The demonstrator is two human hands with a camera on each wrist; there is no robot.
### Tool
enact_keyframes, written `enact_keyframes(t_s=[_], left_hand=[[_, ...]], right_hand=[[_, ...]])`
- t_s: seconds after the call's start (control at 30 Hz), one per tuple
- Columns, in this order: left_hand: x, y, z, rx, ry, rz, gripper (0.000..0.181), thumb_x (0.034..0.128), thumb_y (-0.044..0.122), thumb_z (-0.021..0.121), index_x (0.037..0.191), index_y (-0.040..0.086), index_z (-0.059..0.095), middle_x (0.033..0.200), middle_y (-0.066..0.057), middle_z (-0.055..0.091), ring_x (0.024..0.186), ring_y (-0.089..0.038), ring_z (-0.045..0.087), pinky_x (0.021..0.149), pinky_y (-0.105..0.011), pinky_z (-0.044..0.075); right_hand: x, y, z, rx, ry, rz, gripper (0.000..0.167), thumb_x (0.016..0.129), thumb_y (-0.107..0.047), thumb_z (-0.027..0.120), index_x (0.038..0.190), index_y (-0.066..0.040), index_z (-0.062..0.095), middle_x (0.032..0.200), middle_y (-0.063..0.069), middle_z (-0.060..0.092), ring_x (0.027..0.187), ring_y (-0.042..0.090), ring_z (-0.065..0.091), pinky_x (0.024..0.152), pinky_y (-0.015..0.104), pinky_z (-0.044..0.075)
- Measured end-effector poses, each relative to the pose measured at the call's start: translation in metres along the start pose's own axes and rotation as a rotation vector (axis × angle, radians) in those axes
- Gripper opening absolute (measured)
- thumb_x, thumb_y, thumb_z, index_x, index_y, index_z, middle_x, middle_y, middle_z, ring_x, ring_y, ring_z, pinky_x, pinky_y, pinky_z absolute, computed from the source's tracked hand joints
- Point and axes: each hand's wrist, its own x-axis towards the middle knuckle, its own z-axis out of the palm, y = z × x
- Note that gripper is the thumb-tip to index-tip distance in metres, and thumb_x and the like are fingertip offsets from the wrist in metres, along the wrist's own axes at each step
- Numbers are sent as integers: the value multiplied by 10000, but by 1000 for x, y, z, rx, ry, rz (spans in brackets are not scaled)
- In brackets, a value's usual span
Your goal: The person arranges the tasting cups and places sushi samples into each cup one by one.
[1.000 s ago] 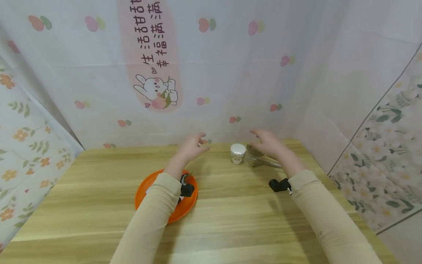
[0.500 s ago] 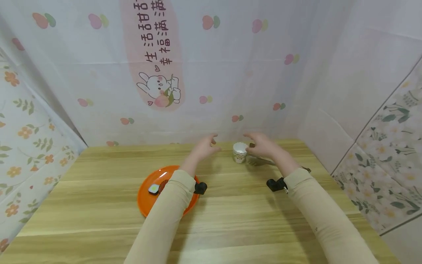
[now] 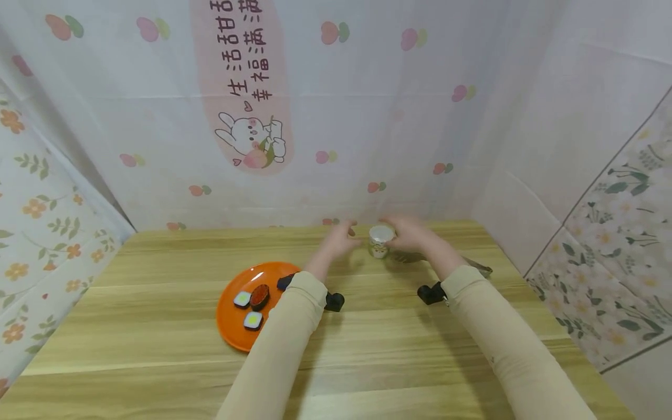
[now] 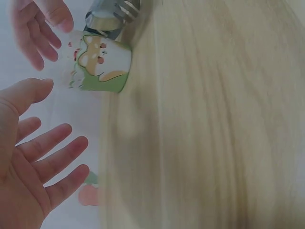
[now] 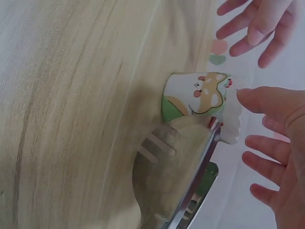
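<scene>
A small paper cup [image 3: 378, 249] with a scalloped rim stands upright on the wooden table near its back edge. Both wrist views show a cartoon dog printed on the cup [image 4: 107, 62]. My right hand [image 3: 412, 238] is at the cup's right side, its thumb close to the rim [image 5: 232, 112]; whether it touches I cannot tell. Left of the cup, my left hand [image 3: 340, 242] hovers apart from it, fingers spread and holding nothing. Metal tongs with a slotted end [image 5: 157, 167] lie right beside the cup, partly hidden by my right hand and forearm in the head view.
An orange plate [image 3: 229, 326] holds several sushi pieces, among them a dark roll with red topping [image 3: 259, 297]; my left sleeve covers part of it. A patterned white curtain [image 3: 336, 116] hangs behind the table's back edge.
My left hand has moved rightward toward the cup, uncovering more of the plate and its sushi. My right hand has come leftward to the cup's right side. The cup has stayed in place.
</scene>
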Motion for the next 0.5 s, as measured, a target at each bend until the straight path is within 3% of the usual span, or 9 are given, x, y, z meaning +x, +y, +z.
enact_keyframes(t_s=[0.23, 0.5], left_hand=[[2, -7, 11, -44, 11, 9, 610, 900, 183, 676, 1419, 3, 410, 1244, -183, 562, 1130, -319, 537, 924, -420, 464], [2, -6, 21, -54, 22, -10, 582, 911, 202, 666, 1416, 33, 431, 1246, -156, 575, 1116, -299, 560, 907, -405, 481]], right_hand=[[4, 0, 7, 22, -21, 27, 665, 835, -177, 721, 1408, 2, 434, 1351, 215, 501, 1208, 406, 472, 1003, 567, 351], [9, 1, 13, -15, -32, 82, 675, 842, -200, 715, 1423, -19, 424, 1371, 200, 488, 1232, 398, 449, 1021, 594, 293]])
